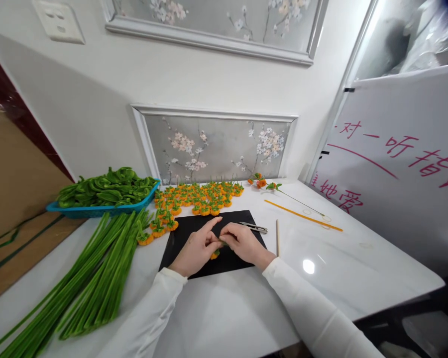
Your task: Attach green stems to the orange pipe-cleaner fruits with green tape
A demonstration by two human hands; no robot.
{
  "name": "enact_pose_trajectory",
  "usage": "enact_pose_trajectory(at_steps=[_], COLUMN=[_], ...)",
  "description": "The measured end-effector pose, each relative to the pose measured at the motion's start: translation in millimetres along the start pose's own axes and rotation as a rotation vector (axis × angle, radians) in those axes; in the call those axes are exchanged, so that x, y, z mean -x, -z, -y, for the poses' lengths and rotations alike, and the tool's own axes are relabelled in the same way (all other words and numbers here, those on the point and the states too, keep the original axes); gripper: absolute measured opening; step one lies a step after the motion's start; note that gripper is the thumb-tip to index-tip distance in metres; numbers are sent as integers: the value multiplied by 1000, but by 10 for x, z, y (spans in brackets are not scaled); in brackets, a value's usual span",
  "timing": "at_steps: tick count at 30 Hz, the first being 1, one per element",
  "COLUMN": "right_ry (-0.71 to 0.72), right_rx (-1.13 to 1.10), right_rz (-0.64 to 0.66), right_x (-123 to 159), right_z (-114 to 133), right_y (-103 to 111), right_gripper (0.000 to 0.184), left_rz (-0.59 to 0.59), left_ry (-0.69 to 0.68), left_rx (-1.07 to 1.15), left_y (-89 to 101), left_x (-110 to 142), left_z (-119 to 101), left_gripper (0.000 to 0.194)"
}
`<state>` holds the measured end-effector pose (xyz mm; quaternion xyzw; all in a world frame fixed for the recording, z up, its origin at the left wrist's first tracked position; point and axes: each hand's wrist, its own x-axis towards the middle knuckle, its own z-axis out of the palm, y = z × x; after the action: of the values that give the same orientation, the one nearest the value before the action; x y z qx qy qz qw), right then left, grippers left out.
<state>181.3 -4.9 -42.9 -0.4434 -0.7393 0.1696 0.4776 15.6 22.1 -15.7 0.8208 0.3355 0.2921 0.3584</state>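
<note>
White sheet [399, 109], red writing [402, 146] "听指"; L hand [196, 248] & R hand [244, 242] grips tog., prob. clamped on orange flower [214, 254].

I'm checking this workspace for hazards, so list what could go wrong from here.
The metal snips lie close to the right grip, so the knuckles might brush them. The wooden stick lies beside the right cuff and could get knocked if that arm swings outward.
</note>
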Motion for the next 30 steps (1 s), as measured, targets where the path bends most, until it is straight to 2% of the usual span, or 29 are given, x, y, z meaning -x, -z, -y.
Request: enact_pose_trajectory(at_steps=[4,9,13,18,22,26,30], right_ry=[-6,-47,10,-19,-40,-64,-47], right_rx=[14,-120,-90,-65,-120,-234,-171], right_rz=[1,35,21,-21,11,100,96], right_x=[7,6,6,17,27,32,23], right_z=[1,40,49,63,64,40,46], right_y=[-8,26,38,10,6,34,73], right_gripper=[15,7,12,14,10,21,12], left_rz=[4,-27,2,5,-19,8,9], left_ry=[-14,-16,-11,28,61,114,171], left_rx=[-82,-62,-1,116,210,271,268], left_y=[5,29,29,-10,-19,11,52], left_x=[25,31,26,12,-9,-22,-22], left_z=[-74,-98,-60,18,65,55,21], left_gripper=[57,59,57,59,55,63,62])
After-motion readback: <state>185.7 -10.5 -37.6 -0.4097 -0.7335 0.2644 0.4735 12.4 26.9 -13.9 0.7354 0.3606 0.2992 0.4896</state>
